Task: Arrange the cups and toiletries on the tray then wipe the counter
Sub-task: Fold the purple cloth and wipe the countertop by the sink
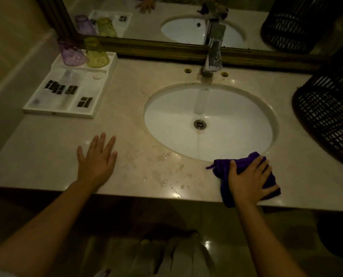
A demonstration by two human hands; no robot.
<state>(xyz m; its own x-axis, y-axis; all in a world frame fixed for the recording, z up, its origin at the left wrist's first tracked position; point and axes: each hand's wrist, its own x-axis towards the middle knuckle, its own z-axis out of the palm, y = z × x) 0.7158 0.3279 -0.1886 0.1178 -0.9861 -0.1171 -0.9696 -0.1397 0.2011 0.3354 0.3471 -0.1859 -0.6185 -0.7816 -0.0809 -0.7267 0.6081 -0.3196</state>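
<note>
A white tray (104,80) sits at the back left of the beige counter (46,148). A purple cup (71,53) and a yellow cup (97,54) stand upside down at its far end. Several small toiletry packets (70,89) and a clear bottle (66,76) lie in its nearer compartments. My right hand (250,178) presses flat on a purple cloth (221,168) at the counter's front edge, just below the sink. My left hand (97,158) rests flat on the counter, fingers spread, holding nothing. Water droplets (166,170) lie between my hands.
An oval white sink (236,136) is set in the counter's middle; water runs from the chrome tap (213,56) above it. A black woven basket (326,118) stands at the right. A framed mirror (166,19) runs along the back.
</note>
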